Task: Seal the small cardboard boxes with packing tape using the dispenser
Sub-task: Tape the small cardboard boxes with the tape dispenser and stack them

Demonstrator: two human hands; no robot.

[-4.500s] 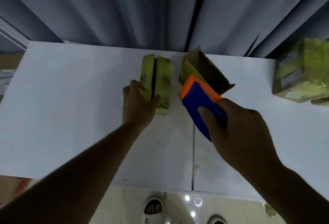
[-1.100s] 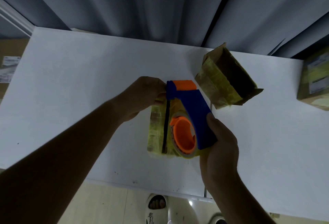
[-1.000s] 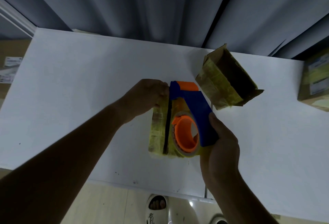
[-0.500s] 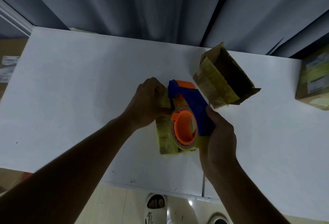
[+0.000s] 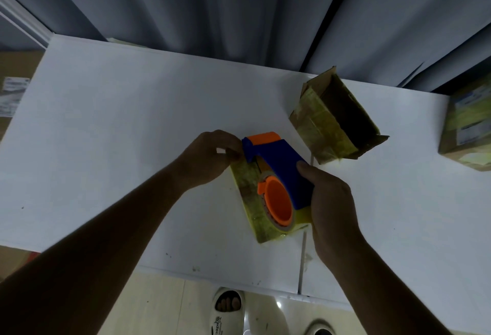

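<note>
Two hands tape a small box on a white surface [image 5: 111, 127], seen from above.

The right hand [image 5: 330, 201] grips the blue plastic body of a blue-and-orange tape dispenser [image 5: 279, 172], which rests on top of a small cardboard box wrapped in yellowish tape [image 5: 245, 191] lying near the front edge. The left hand [image 5: 210, 157] has its fingers curled at the box's far end, pinching just beside the dispenser's orange nose (whether it holds tape or the box edge, I cannot tell). A second small cardboard box, open and dark inside [image 5: 334, 119], sits behind and to the right, apart from the first. A third taped box with labels [image 5: 465, 132] lies at the far right edge. Grey curtains [image 5: 212, 7] hang behind.
</note>
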